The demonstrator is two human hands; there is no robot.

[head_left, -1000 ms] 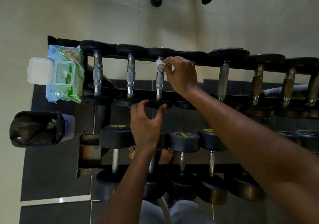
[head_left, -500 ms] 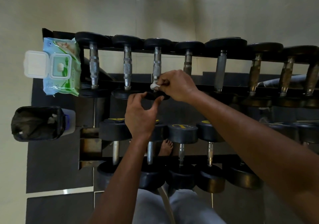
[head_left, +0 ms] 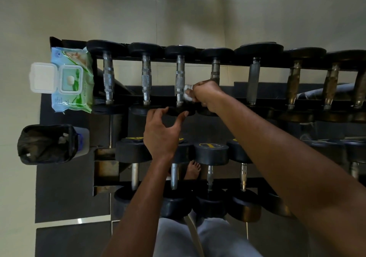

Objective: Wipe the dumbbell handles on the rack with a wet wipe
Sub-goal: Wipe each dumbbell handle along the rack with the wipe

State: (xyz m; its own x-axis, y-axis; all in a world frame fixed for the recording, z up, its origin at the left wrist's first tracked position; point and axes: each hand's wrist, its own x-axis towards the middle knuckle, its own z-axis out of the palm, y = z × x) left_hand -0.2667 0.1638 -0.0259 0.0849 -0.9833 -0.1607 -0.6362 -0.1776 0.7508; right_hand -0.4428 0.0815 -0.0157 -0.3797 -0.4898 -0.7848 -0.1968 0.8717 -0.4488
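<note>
Several dumbbells lie across the top tier of a black rack [head_left: 198, 58]. My right hand [head_left: 206, 95] grips a white wet wipe [head_left: 187, 92] and presses it against the lower part of the third dumbbell's chrome handle [head_left: 179, 74]. My left hand [head_left: 161, 133] curls its thumb and fingers round the near black end weight [head_left: 179, 111] of that same dumbbell. The dumbbells to the right have dull or rusty handles [head_left: 293, 82].
An open pack of wet wipes [head_left: 69, 78] lies on the rack's left end. A bin lined with a black bag [head_left: 47, 143] stands on the floor at the left. More dumbbells [head_left: 211, 153] fill the lower tier. Bare toes [head_left: 193, 169] show below the rack.
My right hand slid the wipe down the third handle from its far end to its near end. The left hand stayed at the near end weight. The camera view shifted slightly.
</note>
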